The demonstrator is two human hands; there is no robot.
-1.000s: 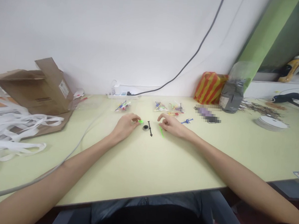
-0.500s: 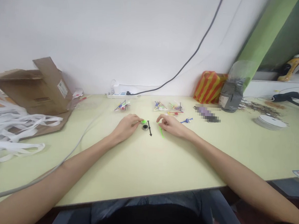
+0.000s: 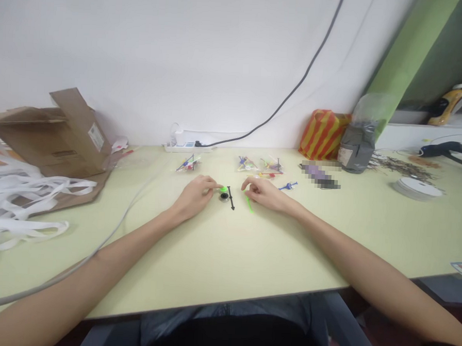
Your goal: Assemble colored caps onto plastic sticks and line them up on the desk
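My left hand (image 3: 196,196) rests on the table with its index finger stretched out, the tip touching a small green round piece (image 3: 223,189). Right below that piece lies a black round piece with a clear rim (image 3: 224,197). A black plastic stick with an arrow-like end (image 3: 231,199) lies just to the right of both. My right hand (image 3: 265,194) has its fingers curled, thumb and index closed at the upper end of a thin green plastic stick (image 3: 249,204), which slants down onto the table. The fingertips partly hide that stick.
Behind the hands lie small clear bags of coloured plastic parts (image 3: 247,164) and a blue stick piece (image 3: 289,186). At left are a cardboard box (image 3: 62,138) and white straps (image 3: 24,188). A white spool (image 3: 418,189) and striped bag (image 3: 324,134) stand right.
My left index finger has straightened over the green round piece, which shows slightly more. My right hand has hardly moved.
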